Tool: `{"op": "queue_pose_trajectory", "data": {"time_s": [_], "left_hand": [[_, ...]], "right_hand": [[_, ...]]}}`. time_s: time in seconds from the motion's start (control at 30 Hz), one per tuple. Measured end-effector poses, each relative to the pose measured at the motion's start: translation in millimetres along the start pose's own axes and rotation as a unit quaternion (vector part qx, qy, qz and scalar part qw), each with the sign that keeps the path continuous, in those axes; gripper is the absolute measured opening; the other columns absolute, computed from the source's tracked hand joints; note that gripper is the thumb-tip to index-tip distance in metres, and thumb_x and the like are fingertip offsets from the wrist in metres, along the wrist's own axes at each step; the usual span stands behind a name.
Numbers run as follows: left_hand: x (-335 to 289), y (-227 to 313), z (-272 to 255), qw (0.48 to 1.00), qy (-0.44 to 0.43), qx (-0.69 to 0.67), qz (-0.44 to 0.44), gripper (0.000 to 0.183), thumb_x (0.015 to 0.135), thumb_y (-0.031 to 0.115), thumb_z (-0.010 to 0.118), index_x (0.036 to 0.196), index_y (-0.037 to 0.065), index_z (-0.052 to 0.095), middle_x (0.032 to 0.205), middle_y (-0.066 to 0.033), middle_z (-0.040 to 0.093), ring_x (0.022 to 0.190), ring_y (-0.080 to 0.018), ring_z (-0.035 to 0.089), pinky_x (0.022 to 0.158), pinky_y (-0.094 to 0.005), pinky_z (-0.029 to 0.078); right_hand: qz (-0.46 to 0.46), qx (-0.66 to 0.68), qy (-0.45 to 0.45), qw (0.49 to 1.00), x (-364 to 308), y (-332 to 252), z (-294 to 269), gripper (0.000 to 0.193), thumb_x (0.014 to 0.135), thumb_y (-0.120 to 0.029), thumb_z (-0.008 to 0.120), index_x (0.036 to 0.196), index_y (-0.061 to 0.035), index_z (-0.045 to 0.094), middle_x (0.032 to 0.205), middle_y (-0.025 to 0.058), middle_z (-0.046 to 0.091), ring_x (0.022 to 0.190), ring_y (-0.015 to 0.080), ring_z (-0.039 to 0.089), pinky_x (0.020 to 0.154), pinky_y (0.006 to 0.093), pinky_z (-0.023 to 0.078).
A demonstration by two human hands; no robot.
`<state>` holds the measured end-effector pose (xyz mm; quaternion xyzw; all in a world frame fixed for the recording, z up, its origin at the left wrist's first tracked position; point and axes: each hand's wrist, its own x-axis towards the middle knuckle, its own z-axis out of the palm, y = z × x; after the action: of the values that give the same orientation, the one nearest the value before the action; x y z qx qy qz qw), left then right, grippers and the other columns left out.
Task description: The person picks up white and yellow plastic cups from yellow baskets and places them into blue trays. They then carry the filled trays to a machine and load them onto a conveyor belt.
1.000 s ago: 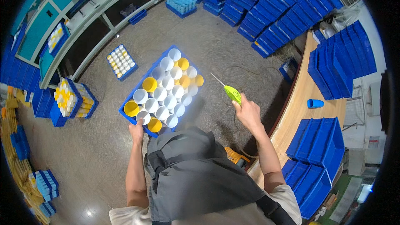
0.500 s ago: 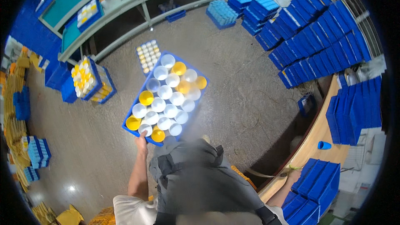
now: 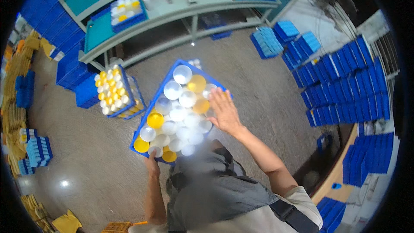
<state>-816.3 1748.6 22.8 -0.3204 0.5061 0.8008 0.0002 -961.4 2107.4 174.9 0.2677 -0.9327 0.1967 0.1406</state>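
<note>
In front of me a blue crate (image 3: 154,105) is held up off the floor, filled with rows of upright white cups (image 3: 177,113) and a few yellow cups (image 3: 155,120). My left hand (image 3: 152,165) grips its near left corner, thumb over the rim beside a white cup; the other fingers are hidden below. Over the cups along the right side lies my right hand (image 3: 225,111), flat with its fingers stretched out. Whether it touches the cups I cannot tell. Glare and a blur hide some cups near my body.
Stacked crates of white and yellow cups (image 3: 114,90) stand on the floor at the left. A long workbench (image 3: 172,15) crosses the far side. Stacks of blue crates (image 3: 345,90) rise at the right, beside a wooden table (image 3: 345,192). Another cup crate is mostly hidden behind mine.
My right hand has left the table at the right and come over the crate's right side. My view has turned right, and the crate appears slightly larger and still in my left hand.
</note>
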Motion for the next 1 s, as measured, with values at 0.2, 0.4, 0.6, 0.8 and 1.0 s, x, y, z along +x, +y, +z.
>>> {"op": "queue_pose_trajectory", "data": {"time_s": [0.2,0.4,0.6,0.8,1.0], "left_hand": [[88.0,41.6,-3.9,0.996,0.082,-0.033,-0.013,0.053,0.088,0.006,0.062,0.137,-0.003,0.045,0.135,-0.0136,0.056,0.122,-0.0304,0.056,0.105,-0.0422,0.043],[225.8,105.2,5.9,0.968,0.224,-0.099,-0.055,0.054,0.087,0.008,0.059,0.138,-0.002,0.044,0.132,-0.0151,0.058,0.115,-0.0335,0.062,0.096,-0.0453,0.053],[347.9,211.4,23.4,0.952,0.214,-0.219,-0.001,0.061,0.086,0.016,0.057,0.142,0.000,0.040,0.140,-0.0158,0.051,0.125,-0.0340,0.055,0.103,-0.0483,0.048],[471.8,303.7,31.1,0.928,0.266,-0.258,0.038,0.063,0.086,0.016,0.056,0.143,0.001,0.037,0.137,-0.0176,0.053,0.124,-0.0356,0.055,0.103,-0.0505,0.050],[617.4,357.6,7.6,0.927,0.273,-0.257,-0.010,0.056,0.089,0.015,0.053,0.142,0.000,0.038,0.138,-0.0211,0.052,0.125,-0.0389,0.055,0.100,-0.0527,0.052]], "right_hand": [[-0.027,0.097,-0.079,0.992,190.1,-1.8,84.4,0.080,0.078,-0.028,0.078,0.144,-0.0001,0.041,0.152,0.0182,0.039,0.146,0.0348,0.029,0.120,0.0497,0.023],[-0.177,0.353,0.031,0.918,389.6,-1.7,49.1,0.045,0.083,-0.018,0.072,0.122,-0.0033,0.056,0.113,0.0155,0.060,0.098,0.0316,0.059,0.085,0.0430,0.048],[-0.414,0.432,0.183,0.780,562.9,-14.7,-17.9,0.019,0.076,-0.011,0.068,0.093,-0.0147,0.060,0.077,0.0004,0.051,0.064,0.0183,0.052,0.063,0.0329,0.044],[-0.351,0.501,0.259,0.747,680.1,-20.3,11.5,0.019,0.079,-0.001,0.059,0.084,-0.0163,0.050,0.066,0.0004,0.039,0.053,0.0173,0.040,0.056,0.0321,0.036],[-0.453,0.380,0.122,0.797,792.3,25.5,39.4,0.020,0.080,0.000,0.059,0.079,-0.0174,0.049,0.065,-0.0009,0.036,0.052,0.0169,0.038,0.053,0.0287,0.034]]}}
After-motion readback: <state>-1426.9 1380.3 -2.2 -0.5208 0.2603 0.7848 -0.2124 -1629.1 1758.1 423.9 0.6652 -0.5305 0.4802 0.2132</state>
